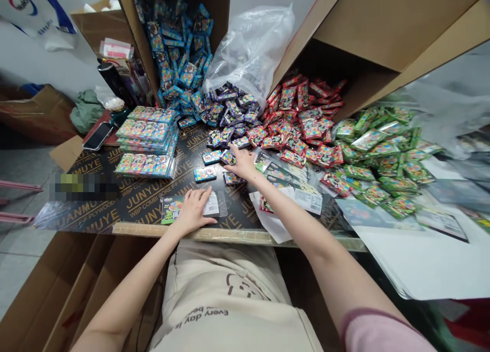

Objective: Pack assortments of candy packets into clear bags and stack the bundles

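Observation:
My left hand (pixel 192 209) lies palm down, fingers spread, over flat packaging. A green printed card (pixel 170 209) shows on its left side and a white barcode label (pixel 212 205) in clear film on its right. My right hand (pixel 243 163) reaches forward with fingers apart, over small purple printed packs (pixel 228 158). Its fingertips are at these packs; whether they press on one I cannot tell. Two blue packs (pixel 205 174) lie just left of it. Under my right forearm are clear sleeves with printed cards (pixel 281 173) and a white paper (pixel 279 229).
Behind are heaps of blue packs (pixel 187 73), purple packs (pixel 233 107), red packs (pixel 302 112) and green packs (pixel 386 147). Cardboard boxes (pixel 367 25) and a clear plastic bag (pixel 252 45) stand behind them. Filled sleeves are stacked (pixel 147 137) at left, near a phone (pixel 98 136).

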